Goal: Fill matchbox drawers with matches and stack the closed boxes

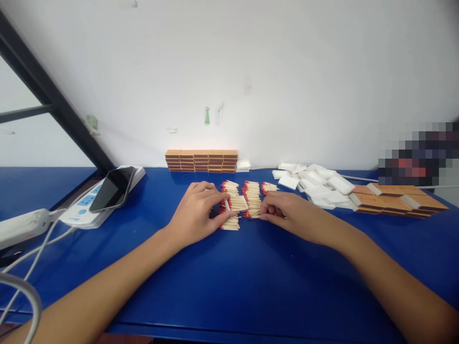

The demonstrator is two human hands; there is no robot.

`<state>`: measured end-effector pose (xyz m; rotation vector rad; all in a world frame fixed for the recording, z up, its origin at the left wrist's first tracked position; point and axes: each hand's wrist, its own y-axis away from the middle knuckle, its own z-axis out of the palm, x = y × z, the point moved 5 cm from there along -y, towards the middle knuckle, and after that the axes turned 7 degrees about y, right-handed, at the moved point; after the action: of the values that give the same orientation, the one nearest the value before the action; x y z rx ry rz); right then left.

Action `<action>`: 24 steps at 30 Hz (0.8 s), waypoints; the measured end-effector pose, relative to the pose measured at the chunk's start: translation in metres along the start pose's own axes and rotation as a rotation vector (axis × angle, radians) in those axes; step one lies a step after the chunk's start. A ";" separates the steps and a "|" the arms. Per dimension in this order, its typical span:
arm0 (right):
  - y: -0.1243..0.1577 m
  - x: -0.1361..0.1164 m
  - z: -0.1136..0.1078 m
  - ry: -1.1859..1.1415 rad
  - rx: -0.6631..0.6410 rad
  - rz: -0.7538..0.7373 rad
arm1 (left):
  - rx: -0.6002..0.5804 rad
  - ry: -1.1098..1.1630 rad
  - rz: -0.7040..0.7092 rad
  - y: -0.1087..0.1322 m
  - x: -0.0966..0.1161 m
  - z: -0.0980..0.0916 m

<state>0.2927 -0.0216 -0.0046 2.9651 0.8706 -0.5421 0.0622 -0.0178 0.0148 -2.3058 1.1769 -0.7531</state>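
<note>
My left hand [200, 211] is closed on a small white matchbox tray [238, 203], thumb at its near side and fingers at its far side. The tray is over a row of red-tipped matches [230, 223]. Another row of matches [252, 193] lies just right of it, and a shorter pile [269, 187] sits behind my right hand [281, 209]. The fingers of my right hand are curled together at the right edge of the middle row; what they pinch, if anything, is hidden.
Orange-brown matchboxes [201, 161] are stacked against the wall. A heap of white trays [315, 184] lies at right, beside more matchbox sleeves [398, 199]. At left, a phone [113, 188] rests on a white power strip [84, 210], with cables [39, 248] nearby on the blue table [229, 286].
</note>
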 end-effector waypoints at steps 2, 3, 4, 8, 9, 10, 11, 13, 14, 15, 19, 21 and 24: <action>0.000 -0.002 0.001 0.003 -0.030 0.016 | -0.005 0.003 0.001 0.000 0.000 0.000; 0.000 -0.003 0.001 0.005 -0.040 0.021 | -0.005 0.004 0.001 0.000 0.000 0.000; 0.000 -0.004 0.001 0.006 -0.047 0.024 | -0.006 0.005 0.001 0.000 0.000 0.000; 0.000 -0.006 0.000 -0.002 -0.057 0.044 | -0.008 0.010 0.000 0.000 0.001 0.000; 0.000 -0.006 0.000 -0.007 -0.062 0.050 | -0.009 0.010 0.001 -0.001 0.001 0.000; 0.001 -0.006 0.000 -0.017 -0.071 0.058 | -0.008 0.010 0.003 -0.001 0.001 0.000; 0.001 -0.006 0.001 -0.029 -0.082 0.065 | -0.006 0.010 0.004 -0.001 0.001 0.000; 0.001 -0.006 0.001 -0.051 -0.101 0.072 | -0.003 0.010 0.006 0.000 0.001 0.000; 0.001 -0.006 0.001 -0.059 -0.104 0.071 | -0.004 0.010 0.006 0.000 0.001 0.000; 0.002 -0.006 0.001 -0.064 -0.102 0.069 | -0.004 0.010 0.005 0.000 0.001 0.000; 0.002 -0.005 0.000 -0.083 -0.085 0.059 | -0.010 0.008 0.000 0.000 0.000 0.001; 0.003 -0.003 -0.001 -0.087 -0.063 0.053 | -0.014 0.007 -0.004 0.000 0.000 0.001; 0.004 0.000 -0.002 -0.071 -0.033 0.046 | -0.023 0.011 -0.009 0.000 0.000 0.002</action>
<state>0.2956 -0.0243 -0.0029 2.9091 0.7952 -0.6202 0.0629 -0.0174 0.0132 -2.3296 1.1872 -0.7602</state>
